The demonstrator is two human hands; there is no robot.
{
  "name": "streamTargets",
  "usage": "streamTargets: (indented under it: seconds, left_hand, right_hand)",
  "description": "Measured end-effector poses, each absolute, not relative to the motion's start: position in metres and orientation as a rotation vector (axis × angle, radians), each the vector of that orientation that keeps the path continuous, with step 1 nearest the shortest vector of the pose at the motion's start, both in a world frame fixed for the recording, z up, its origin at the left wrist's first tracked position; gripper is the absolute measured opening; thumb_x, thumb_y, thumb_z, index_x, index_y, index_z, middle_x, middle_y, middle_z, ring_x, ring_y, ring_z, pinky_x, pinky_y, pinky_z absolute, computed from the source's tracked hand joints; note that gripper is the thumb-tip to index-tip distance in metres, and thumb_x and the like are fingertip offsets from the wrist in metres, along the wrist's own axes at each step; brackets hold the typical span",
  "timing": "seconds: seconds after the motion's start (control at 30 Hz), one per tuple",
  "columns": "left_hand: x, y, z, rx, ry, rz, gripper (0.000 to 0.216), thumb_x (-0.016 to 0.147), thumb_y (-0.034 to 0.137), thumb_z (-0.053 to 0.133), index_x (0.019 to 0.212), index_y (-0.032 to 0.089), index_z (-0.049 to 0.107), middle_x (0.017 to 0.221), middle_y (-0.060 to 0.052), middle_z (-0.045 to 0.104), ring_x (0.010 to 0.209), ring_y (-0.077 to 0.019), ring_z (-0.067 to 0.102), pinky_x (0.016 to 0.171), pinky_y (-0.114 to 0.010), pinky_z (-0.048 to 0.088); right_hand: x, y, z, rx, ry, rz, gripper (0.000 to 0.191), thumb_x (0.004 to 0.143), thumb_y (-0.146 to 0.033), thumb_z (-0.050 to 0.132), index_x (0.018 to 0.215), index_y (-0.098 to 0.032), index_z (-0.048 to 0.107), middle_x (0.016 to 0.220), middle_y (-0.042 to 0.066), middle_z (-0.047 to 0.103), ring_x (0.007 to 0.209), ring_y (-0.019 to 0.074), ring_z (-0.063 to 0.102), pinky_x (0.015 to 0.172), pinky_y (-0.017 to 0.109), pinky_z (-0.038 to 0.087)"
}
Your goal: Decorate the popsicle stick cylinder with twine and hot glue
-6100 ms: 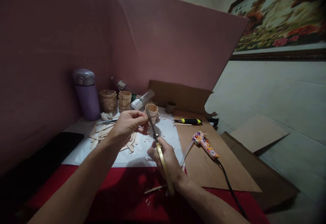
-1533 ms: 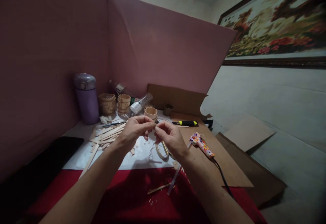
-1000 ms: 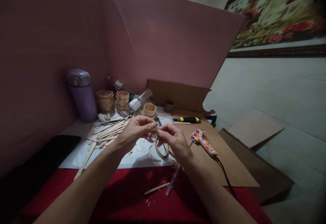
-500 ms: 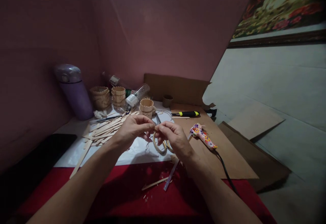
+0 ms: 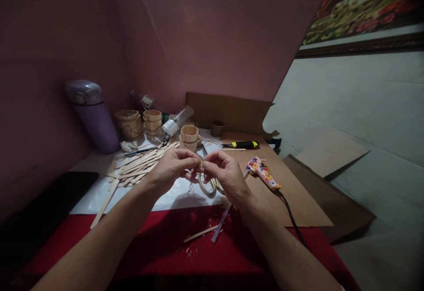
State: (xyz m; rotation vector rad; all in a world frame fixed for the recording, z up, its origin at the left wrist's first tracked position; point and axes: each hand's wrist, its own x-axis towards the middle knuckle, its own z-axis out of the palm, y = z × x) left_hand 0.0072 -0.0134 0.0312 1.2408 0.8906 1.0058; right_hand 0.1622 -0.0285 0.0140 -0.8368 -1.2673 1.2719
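Note:
My left hand (image 5: 177, 167) and my right hand (image 5: 223, 171) meet fingertip to fingertip over the white sheet (image 5: 168, 202). Both are closed in a pinch around something tiny and pale that I cannot make out. Beneath them lie gold-handled scissors (image 5: 206, 192), partly hidden by my fingers. Just behind my hands stands a small wooden cup (image 5: 189, 138) with a scalloped rim. To the left is a heap of flat wooden craft sticks (image 5: 137, 167).
A flowered glue gun (image 5: 263, 174) with a black cord lies on cardboard (image 5: 298, 202) at right, near a black-and-yellow utility knife (image 5: 245, 144). A purple bottle (image 5: 94, 119) stands back left. A clear glue stick (image 5: 221, 224) and wood bits lie on red cloth (image 5: 159, 247).
The view has shifted slightly. My fingertips still meet, and the small piece between them appears turned or more covered by my fingers.

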Motion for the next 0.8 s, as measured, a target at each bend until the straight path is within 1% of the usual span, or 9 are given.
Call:
streamTargets:
  seconds: [0.17,0.3,0.43,0.63,0.8]
  left_hand:
    - [0.0063,-0.0126,0.0291,1.229,0.853,0.988,0.019,0.066,0.027,0.075,0.069,0.01,0.068,0.063,-0.004,0.065,0.052,-0.0125,0.059,0.054,-0.029,0.054]
    - [0.0066,-0.0126,0.0295,1.204,0.856,0.983,0.02,0.064,0.025,0.077,0.073,0.009,0.069,0.064,-0.005,0.066,0.053,-0.013,0.06,0.057,-0.031,0.054]
    - [0.0082,-0.0137,0.0314,1.198,0.862,0.971,0.021,0.061,0.024,0.078,0.071,0.008,0.07,0.063,-0.006,0.066,0.051,-0.0129,0.059,0.056,-0.03,0.053]
    - [0.0097,-0.0148,0.0314,1.208,0.858,0.978,0.019,0.061,0.023,0.077,0.068,0.007,0.07,0.06,-0.005,0.065,0.05,-0.0114,0.057,0.052,-0.027,0.051]
    - [0.0102,-0.0135,0.0274,1.2,0.856,0.974,0.019,0.06,0.023,0.078,0.068,0.007,0.071,0.061,-0.005,0.065,0.051,-0.0119,0.058,0.052,-0.027,0.052]
  right_hand:
    - [0.163,-0.0237,0.0092,-0.805,-1.301,1.243,0.018,0.07,-0.03,0.072,0.073,-0.016,0.061,0.063,-0.001,0.063,0.051,0.009,0.056,0.047,0.022,0.049]
    - [0.1637,-0.0227,0.0082,-0.819,-1.305,1.21,0.017,0.07,-0.03,0.072,0.073,-0.016,0.062,0.065,0.0,0.065,0.052,0.0097,0.056,0.047,0.022,0.048]
    - [0.1632,-0.0247,0.0098,-0.846,-1.31,1.183,0.018,0.071,-0.031,0.072,0.072,-0.016,0.061,0.062,-0.001,0.063,0.051,0.0098,0.055,0.048,0.022,0.047]
    - [0.1619,-0.0252,0.0099,-0.881,-1.29,1.162,0.016,0.069,-0.029,0.071,0.072,-0.015,0.062,0.06,-0.001,0.063,0.049,0.0092,0.053,0.047,0.022,0.045]
    - [0.1608,-0.0239,0.006,-0.915,-1.273,1.146,0.018,0.069,-0.03,0.071,0.072,-0.015,0.063,0.06,0.0,0.064,0.047,0.0086,0.052,0.045,0.021,0.043]
